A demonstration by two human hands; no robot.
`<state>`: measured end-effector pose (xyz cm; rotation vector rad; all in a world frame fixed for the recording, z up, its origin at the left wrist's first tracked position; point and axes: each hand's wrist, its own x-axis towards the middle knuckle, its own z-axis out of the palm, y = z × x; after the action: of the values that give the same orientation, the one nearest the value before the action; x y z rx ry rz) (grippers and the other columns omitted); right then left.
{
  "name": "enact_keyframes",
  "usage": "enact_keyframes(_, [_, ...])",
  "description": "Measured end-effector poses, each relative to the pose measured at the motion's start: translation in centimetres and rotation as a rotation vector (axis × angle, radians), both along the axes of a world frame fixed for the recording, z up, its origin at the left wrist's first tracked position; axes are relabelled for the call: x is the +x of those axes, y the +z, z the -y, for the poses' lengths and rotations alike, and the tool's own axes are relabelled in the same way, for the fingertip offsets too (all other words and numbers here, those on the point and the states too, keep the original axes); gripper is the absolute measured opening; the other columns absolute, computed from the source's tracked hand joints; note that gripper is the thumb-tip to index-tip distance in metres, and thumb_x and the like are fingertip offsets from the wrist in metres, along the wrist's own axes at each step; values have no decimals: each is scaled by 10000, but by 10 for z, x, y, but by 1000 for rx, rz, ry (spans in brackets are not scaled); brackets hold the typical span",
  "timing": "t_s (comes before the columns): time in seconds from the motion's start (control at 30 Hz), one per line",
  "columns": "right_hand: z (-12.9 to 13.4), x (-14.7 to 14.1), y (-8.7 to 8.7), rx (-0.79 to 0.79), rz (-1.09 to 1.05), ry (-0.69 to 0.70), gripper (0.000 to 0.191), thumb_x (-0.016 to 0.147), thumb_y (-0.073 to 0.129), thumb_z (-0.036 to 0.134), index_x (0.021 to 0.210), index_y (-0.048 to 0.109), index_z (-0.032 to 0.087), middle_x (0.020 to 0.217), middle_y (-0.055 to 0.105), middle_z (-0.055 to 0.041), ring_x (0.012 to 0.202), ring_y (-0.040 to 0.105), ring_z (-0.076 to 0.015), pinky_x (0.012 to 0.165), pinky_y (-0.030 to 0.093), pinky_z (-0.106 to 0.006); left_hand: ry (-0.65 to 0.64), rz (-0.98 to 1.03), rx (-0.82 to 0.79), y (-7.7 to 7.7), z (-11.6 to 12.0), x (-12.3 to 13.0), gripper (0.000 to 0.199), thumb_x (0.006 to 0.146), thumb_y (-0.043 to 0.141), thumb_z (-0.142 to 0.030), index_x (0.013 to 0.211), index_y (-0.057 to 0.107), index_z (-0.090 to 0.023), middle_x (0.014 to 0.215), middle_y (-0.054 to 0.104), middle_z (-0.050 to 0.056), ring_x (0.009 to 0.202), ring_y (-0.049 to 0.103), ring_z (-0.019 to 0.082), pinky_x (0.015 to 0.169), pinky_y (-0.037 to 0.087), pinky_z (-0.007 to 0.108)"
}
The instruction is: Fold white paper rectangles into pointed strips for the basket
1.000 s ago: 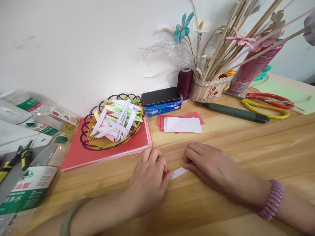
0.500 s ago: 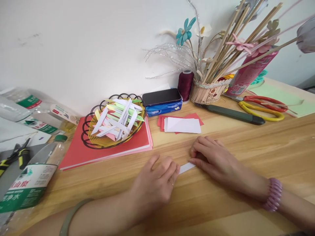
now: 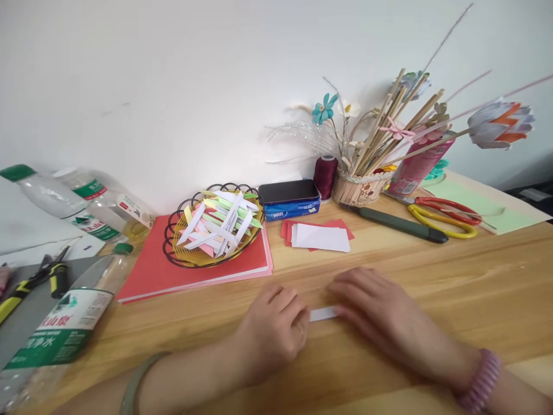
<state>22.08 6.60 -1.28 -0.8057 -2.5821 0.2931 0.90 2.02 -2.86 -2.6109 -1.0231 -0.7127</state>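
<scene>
A narrow white paper strip [image 3: 323, 314] lies low over the wooden table between my two hands. Closed fingers of my left hand [image 3: 276, 325] hold its left end. The right end is pinched by my right hand [image 3: 380, 320], which is slightly blurred. Beyond the hands, a stack of white paper pieces [image 3: 322, 237] rests on red paper pieces [image 3: 286, 230]. To the left, a yellow basket with a black looped rim [image 3: 173, 260] holds many folded paper strips [image 3: 220, 222] and sits on red sheets [image 3: 142, 262].
A black phone [image 3: 288, 191] lies on a blue packet [image 3: 292, 209]. Behind are a maroon thread spool [image 3: 325, 176] and a flower basket [image 3: 363, 189]. A green-handled tool [image 3: 397, 223] and scissors [image 3: 449, 216] lie right; bottles [image 3: 64, 325] and pliers [image 3: 58, 276] lie left.
The camera view has shifted, with background objects appearing lower and the flowers showing more fully. Both hands still hold the strip, which now looks more level; my right hand's fingers are less bent.
</scene>
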Motion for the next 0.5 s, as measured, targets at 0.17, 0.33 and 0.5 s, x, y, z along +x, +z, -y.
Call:
enact_keyframes(0.17, [18, -28, 2, 171, 125, 124, 149, 892, 423, 116, 902, 571, 134, 853, 612, -72, 787, 550, -209, 687, 453, -352, 35, 59, 63, 0, 0, -3, 194, 835, 446, -76, 705, 579, -132, 653, 572, 30, 682, 545, 168, 596, 430, 280])
enact_keyframes(0.33, [26, -31, 7, 162, 143, 82, 173, 862, 412, 58, 781, 504, 179, 700, 565, -19, 596, 505, -167, 543, 398, -281, 13, 67, 18, 10, 3, -3, 265, 884, 383, -130, 662, 525, -150, 570, 518, 17, 585, 515, 162, 489, 391, 258])
enact_keyframes(0.5, [38, -28, 10, 221, 177, 64, 235, 802, 362, -20, 758, 449, 194, 657, 549, -4, 506, 478, -148, 461, 336, -264, -10, 21, 78, 15, 8, 1, 307, 870, 294, -26, 688, 507, -151, 534, 473, 5, 484, 447, 150, 415, 277, 267])
